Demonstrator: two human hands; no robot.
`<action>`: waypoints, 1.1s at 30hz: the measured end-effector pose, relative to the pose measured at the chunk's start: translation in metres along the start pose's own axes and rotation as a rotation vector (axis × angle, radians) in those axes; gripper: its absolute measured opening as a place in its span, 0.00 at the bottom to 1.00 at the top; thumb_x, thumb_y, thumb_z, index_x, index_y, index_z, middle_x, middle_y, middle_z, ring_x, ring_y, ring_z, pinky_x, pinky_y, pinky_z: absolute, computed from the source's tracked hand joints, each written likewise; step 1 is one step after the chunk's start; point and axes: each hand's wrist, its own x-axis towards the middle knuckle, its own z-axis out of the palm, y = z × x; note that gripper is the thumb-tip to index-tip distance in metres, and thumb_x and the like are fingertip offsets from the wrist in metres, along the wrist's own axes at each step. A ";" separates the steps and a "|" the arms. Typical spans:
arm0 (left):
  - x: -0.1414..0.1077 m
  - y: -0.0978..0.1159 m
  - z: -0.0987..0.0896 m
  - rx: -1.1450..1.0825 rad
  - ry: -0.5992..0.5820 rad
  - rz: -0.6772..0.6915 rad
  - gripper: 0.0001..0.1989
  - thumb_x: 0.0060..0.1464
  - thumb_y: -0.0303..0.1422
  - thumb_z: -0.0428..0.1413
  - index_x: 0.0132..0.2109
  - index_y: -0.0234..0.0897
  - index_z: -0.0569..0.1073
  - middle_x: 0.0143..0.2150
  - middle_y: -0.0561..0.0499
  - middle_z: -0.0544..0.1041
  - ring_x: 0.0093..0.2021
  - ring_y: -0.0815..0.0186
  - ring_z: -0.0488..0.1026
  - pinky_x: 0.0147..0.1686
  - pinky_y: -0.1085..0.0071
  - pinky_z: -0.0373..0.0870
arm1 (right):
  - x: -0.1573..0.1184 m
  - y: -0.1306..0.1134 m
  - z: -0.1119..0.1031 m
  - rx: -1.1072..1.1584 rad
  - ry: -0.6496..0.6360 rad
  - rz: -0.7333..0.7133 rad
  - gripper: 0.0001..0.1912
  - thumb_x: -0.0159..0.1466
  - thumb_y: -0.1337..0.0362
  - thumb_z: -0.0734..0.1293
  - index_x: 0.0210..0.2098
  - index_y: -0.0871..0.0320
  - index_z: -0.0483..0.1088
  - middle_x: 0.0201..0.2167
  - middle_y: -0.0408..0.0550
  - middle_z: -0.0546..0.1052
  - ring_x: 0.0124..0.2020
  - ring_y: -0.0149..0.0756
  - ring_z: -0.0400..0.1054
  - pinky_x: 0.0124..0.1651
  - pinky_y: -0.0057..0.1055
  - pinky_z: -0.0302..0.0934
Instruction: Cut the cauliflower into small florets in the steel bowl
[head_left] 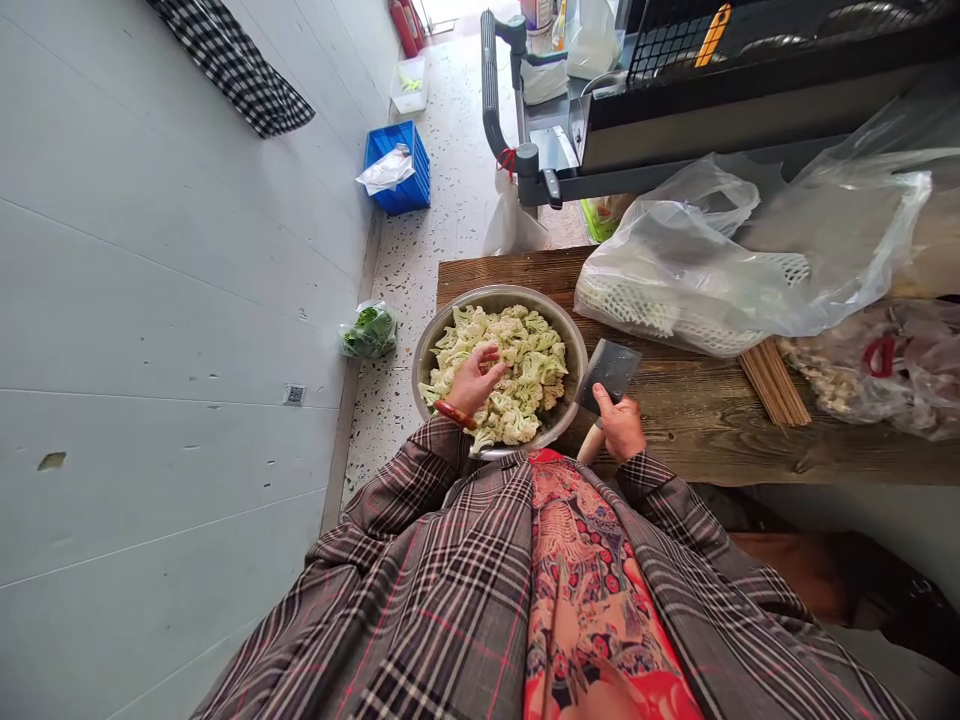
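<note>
Cut cauliflower florets (517,350) fill a round steel bowl (421,375) at the table's near left end. My left hand (477,380), with a reddish-brown bangle on its wrist, is over the florets at the left of the bowl. Its fingers are bent but apart, and I see nothing between them. To the right of the bowl, my right hand (619,424) is closed on a cleaver (613,368). The wide dark blade points away from me beside the rim, and the pale handle sticks out below the hand.
On the wooden table (697,430) lie clear plastic bags (690,270), a bundle of wooden sticks (776,382) and a bagged heap (885,370). A dark cart (525,165) stands behind. Bagged greens (369,332) and a blue crate (420,180) rest on the floor by the wall.
</note>
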 end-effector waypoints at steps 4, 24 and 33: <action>-0.021 -0.009 -0.020 0.184 -0.056 0.070 0.17 0.52 0.37 0.57 0.48 0.34 0.72 0.40 0.46 0.75 0.37 0.66 0.74 0.38 0.67 0.73 | -0.002 0.012 0.004 0.007 -0.042 0.088 0.25 0.49 0.45 0.70 0.29 0.64 0.75 0.29 0.51 0.79 0.29 0.34 0.69 0.35 0.30 0.62; -0.061 -0.050 0.028 0.689 -0.380 0.353 0.08 0.51 0.25 0.54 0.40 0.33 0.73 0.36 0.47 0.73 0.39 0.65 0.69 0.45 0.65 0.68 | -0.040 0.026 -0.013 -0.329 0.100 0.082 0.31 0.47 0.36 0.67 0.11 0.53 0.51 0.12 0.36 0.55 0.18 0.25 0.49 0.20 0.27 0.47; -0.054 -0.008 0.006 -0.486 -0.222 -0.250 0.22 0.41 0.34 0.66 0.44 0.35 0.69 0.36 0.51 0.73 0.35 0.67 0.75 0.31 0.72 0.71 | -0.045 0.039 -0.028 -0.316 0.185 0.090 0.29 0.48 0.38 0.67 0.13 0.52 0.54 0.13 0.39 0.60 0.19 0.29 0.53 0.20 0.29 0.50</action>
